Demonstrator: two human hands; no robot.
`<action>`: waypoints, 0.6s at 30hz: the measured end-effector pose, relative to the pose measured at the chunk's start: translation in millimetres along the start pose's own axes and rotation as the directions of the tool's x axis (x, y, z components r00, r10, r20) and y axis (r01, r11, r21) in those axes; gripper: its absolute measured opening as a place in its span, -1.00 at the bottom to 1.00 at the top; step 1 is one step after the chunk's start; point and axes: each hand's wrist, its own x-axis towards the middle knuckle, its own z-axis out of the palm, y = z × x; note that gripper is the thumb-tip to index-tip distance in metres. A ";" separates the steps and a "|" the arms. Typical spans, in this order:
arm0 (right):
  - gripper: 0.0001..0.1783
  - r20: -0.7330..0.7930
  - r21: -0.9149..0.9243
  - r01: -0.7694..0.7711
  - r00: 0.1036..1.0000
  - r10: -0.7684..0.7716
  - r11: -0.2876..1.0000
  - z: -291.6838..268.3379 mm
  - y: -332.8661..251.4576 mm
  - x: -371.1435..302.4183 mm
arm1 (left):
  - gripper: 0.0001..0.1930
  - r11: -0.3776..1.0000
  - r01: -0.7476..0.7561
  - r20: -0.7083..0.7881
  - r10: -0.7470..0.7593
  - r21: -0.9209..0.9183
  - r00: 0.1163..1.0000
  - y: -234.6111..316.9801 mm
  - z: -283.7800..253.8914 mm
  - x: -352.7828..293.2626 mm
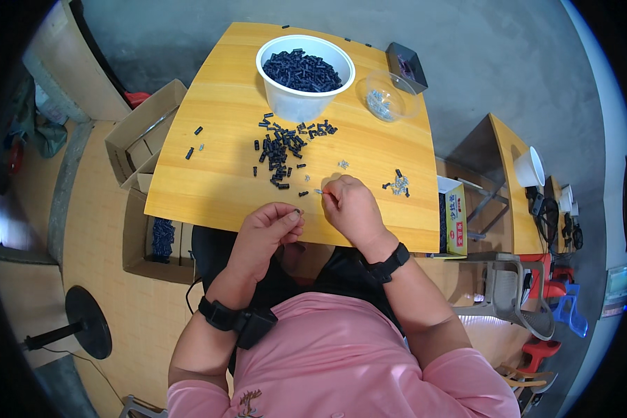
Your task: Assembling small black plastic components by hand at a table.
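Observation:
Over the table's near edge, my left hand [263, 231] is closed, thumb against fingers, on a small black part [297, 212], mostly hidden. My right hand [352, 207] rests by the tabletop, its fingertips pinching a small silvery piece [318, 191]. The two hands are a short way apart. Just beyond them lies a loose heap of short black cylindrical parts [280, 148]. A few small clear or silvery bits [343, 164] lie beyond my right hand, and a larger cluster of silvery bits [399, 184] sits to its right, with some black parts around it.
A white tub [299, 103] full of black parts stands at the table's far side. Right of it are a clear round bowl [397, 104] with silvery pieces and a dark box [407, 66]. Cardboard boxes [136, 233] stand on the left floor, a grey chair [512, 292] at right.

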 end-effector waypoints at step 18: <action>-0.96 -0.045 -0.021 0.061 0.997 -0.062 0.998 11.6 -4.8 6.0 | -0.85 0.999 0.015 -0.035 -0.014 0.030 0.999 8.1 1.1 4.7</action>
